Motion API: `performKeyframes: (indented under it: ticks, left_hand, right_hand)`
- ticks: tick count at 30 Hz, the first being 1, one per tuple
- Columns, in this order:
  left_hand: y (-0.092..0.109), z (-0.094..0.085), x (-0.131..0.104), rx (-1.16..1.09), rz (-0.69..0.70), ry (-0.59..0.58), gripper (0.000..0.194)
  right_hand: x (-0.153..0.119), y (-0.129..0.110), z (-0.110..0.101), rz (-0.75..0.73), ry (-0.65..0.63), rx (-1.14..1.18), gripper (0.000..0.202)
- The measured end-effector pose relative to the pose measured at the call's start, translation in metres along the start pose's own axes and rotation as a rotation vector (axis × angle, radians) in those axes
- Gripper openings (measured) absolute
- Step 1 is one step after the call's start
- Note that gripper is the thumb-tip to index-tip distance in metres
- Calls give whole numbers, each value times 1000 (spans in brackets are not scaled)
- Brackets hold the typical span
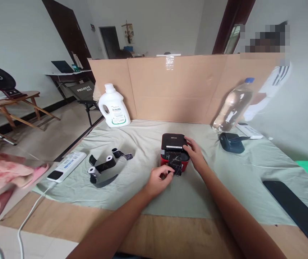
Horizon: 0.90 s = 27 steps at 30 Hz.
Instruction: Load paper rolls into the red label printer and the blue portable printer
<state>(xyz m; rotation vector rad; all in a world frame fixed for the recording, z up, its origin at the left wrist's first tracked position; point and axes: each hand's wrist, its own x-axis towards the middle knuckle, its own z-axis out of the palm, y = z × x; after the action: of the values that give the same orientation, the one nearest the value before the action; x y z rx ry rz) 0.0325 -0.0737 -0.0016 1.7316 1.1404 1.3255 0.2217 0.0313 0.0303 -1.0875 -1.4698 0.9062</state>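
Observation:
A small black and red label printer [173,141] stands on the cloth in front of me. Out of its front slot hangs a strip of black paper [174,162] with pale marks. My left hand [159,180] pinches the lower left edge of this strip between thumb and fingers. Against the printer's right side rests my right hand [194,153], its fingers stretched along the lid edge. Left of the printer lie several small rolls of black paper [105,164], partly unwound with curled tails.
A white detergent bottle [114,108] and a clear plastic bottle [231,108] stand before a cardboard screen [170,90]. A power strip [67,167] lies left. At right are a dark device [231,142] and a long black object [294,208]. People are at both sides.

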Motion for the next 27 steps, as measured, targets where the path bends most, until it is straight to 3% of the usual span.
performKeyframes:
  ticks: [5,13,20,24,27]
  left_hand:
    - [-3,-1,0,12,-8,8,16]
    - [-3,0,0,-4,-41,23,18]
    - [4,-26,18,-3,4,285,27]
    - [-1,-43,34,104,-55,174,38]
    - [-4,-46,38,153,-54,93,40]
  right_hand:
    - [-2,13,9,45,-79,257,69]
    - [-8,8,8,137,-90,372,87]
    - [-7,11,6,164,-78,407,82]
    - [-6,11,7,171,-66,426,81]
    - [-6,10,8,165,-72,382,82]
